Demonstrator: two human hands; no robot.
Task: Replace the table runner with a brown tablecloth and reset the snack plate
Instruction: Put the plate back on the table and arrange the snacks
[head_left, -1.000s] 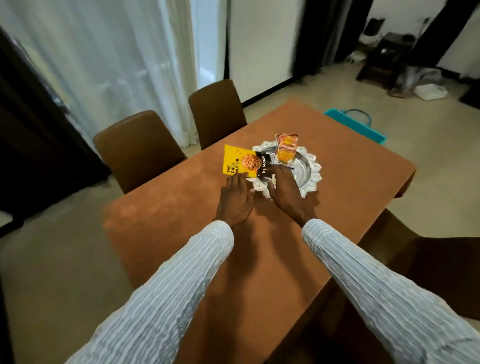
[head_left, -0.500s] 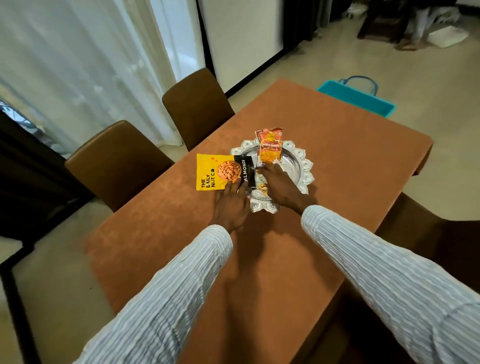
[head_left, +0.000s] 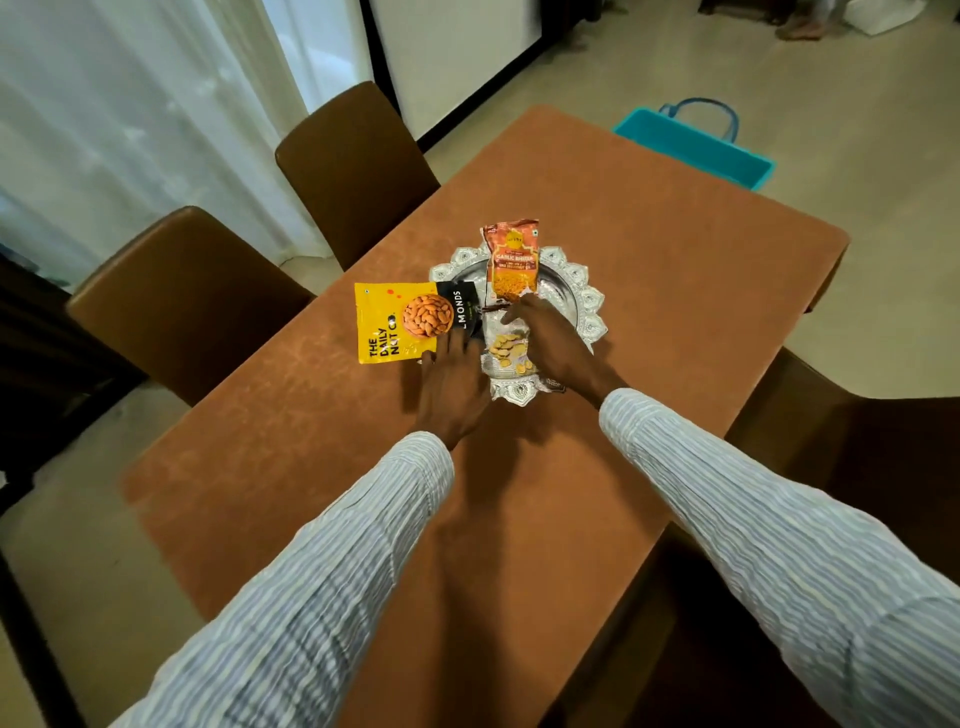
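A brown tablecloth covers the table. On it stands a silver snack plate with a scalloped rim. A yellow almond packet lies half on the plate's left rim and half on the cloth. An orange snack packet lies over the plate's far side. A clear packet of pale snacks rests on the near side. My left hand grips the almond packet's near right corner, thumb at its edge. My right hand lies over the clear packet, fingertips touching the orange packet's lower edge.
Two brown chairs stand along the table's left side, and another chair is at the right. A teal basket sits on the floor beyond the far corner. White curtains hang at the left.
My right hand has reached forward from the plate's near rim to the orange packet's lower edge. My left hand has slid onto the almond packet. The view has tilted down.
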